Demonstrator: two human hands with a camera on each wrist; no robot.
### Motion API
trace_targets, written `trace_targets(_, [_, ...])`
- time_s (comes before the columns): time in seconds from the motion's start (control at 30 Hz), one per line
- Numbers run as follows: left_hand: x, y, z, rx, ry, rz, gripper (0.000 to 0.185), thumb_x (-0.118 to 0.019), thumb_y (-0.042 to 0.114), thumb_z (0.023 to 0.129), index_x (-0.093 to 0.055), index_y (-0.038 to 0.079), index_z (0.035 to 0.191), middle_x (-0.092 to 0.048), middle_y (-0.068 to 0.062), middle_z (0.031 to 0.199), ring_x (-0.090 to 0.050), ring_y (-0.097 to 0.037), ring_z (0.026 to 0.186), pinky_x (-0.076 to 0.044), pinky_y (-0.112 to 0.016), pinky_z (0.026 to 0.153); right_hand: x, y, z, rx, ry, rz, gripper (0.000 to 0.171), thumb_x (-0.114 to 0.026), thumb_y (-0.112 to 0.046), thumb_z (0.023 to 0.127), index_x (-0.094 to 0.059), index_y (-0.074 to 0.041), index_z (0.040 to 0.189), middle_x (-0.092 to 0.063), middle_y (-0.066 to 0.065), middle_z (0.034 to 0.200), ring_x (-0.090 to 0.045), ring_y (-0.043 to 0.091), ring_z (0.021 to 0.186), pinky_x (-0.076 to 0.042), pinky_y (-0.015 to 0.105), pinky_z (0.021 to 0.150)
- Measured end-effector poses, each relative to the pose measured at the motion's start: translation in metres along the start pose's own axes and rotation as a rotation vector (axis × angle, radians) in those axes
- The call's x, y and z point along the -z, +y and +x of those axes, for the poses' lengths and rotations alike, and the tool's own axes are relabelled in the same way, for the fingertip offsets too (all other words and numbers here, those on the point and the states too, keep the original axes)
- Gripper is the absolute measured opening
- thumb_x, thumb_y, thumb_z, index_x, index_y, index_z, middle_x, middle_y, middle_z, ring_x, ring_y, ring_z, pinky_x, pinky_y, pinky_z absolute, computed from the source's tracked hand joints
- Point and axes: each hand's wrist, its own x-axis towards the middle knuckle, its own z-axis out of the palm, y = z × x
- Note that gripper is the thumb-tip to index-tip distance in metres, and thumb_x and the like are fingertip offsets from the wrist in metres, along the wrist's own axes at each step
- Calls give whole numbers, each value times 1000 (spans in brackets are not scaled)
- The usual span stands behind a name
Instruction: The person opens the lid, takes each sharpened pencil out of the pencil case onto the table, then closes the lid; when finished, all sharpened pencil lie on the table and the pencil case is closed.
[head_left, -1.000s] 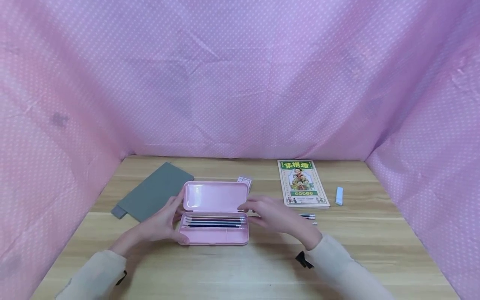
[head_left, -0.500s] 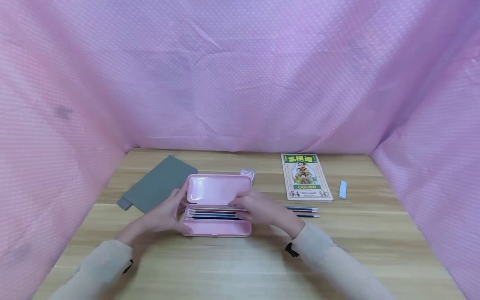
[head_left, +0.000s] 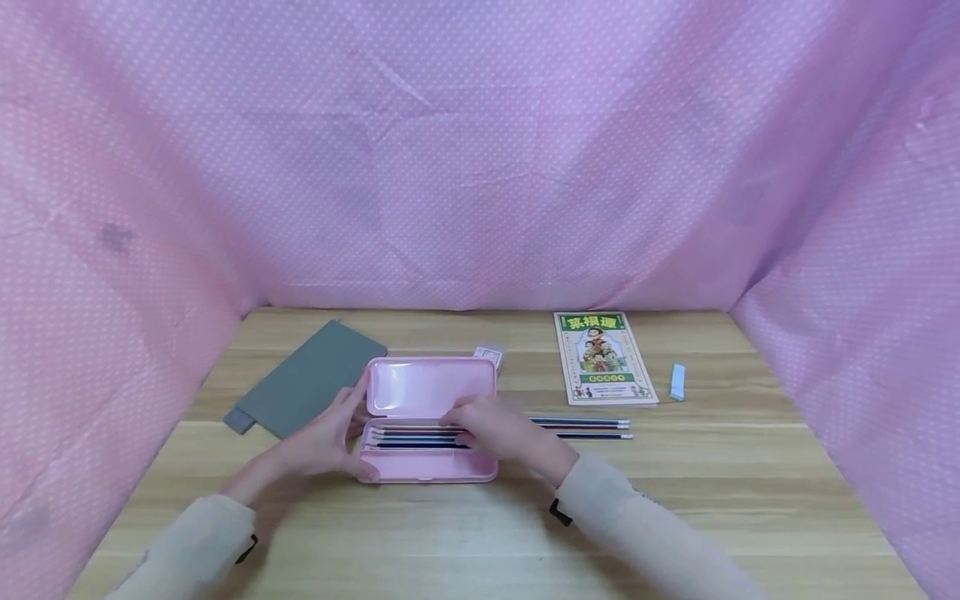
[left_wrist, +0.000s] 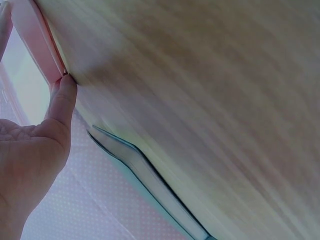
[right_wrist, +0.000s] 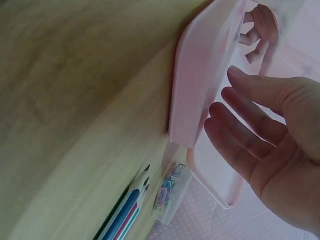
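A pink pencil case point(head_left: 405, 468) lies with its lid point(head_left: 420, 387) swung back. Several pencils point(head_left: 408, 438) lie side by side in its rear compartment. At the case's left end my left hand point(head_left: 318, 443) holds it, thumb at the front corner and fingers at the back by the lid. My right hand point(head_left: 501, 427) reaches over the right end, fingertips above the pencils inside. In the right wrist view those fingers point(right_wrist: 232, 127) are loosely bent, apart from the thumb, with nothing between them. To the right, more pencils point(head_left: 588, 425) lie on the table, partly hidden by the right hand.
A grey-green notebook point(head_left: 315, 379) lies at the left, with a small grey block point(head_left: 240, 420) by its corner. Behind the case stands a clear box of coloured paper clips point(right_wrist: 170, 192). An illustrated booklet point(head_left: 606, 358) and a pale blue bar point(head_left: 678, 382) lie at the right.
My right hand has moved left from the case's right edge to over the pencils inside, uncovering more of the pencils on the table. The left hand keeps its hold; the view shifts slightly.
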Motion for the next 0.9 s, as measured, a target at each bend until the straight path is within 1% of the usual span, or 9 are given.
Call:
trace_targets(0.17, [1,-1,-1,-16,-3,3,150,-99,33,62,12,26,163,-33,-14,135,-56,-26,122,-38,-46,113,-4,2,-1,-14,-14,14,31,-76,-8,91,-75,-13,122,-73,0,112,-66,9,103,-56,24,93])
trace_targets(0.37, [0,-1,-1,-11,2,-5,150,-99,33,62,12,27,162,-33,-14,135,-56,-27,124,-38,-44,113,-4,3,0,-31,-55,17,33,-76,-9,91,-74,-13,124,-73,-1,114,-66,11,107,-55,25,97])
trace_targets(0.53, [-2,-1,-4,-3,19,-10,152,-100,32,60,12,26,163,-33,-14,134,-55,-28,123,-38,-44,113,-6,2,1,-29,-62,14,34,-77,-8,91,-74,-14,125,-73,-1,116,-66,12,109,-54,26,98])
trace_targets(0.6, [-3,-1,-4,-5,16,-17,153,-101,32,59,12,26,163,-33,-15,134,-55,-28,123,-39,-44,112,-7,1,1,-34,-66,14,35,-77,-8,90,-74,-13,125,-73,-1,116,-66,12,109,-55,26,98])
trace_targets(0.77, [-4,0,-2,-36,1,-29,152,-100,32,61,13,23,162,-32,-16,135,-56,-28,123,-39,-45,112,-6,0,0,-50,-64,-12,35,-78,-9,89,-74,-12,124,-73,-1,117,-66,13,110,-54,27,99])
trace_targets(0.9, [-2,1,-2,-47,16,-37,151,-100,30,61,12,22,163,-32,-17,134,-57,-31,122,-39,-47,111,-5,1,4,-43,-49,3,33,-79,-8,89,-75,-11,122,-73,0,115,-66,12,108,-54,27,99])
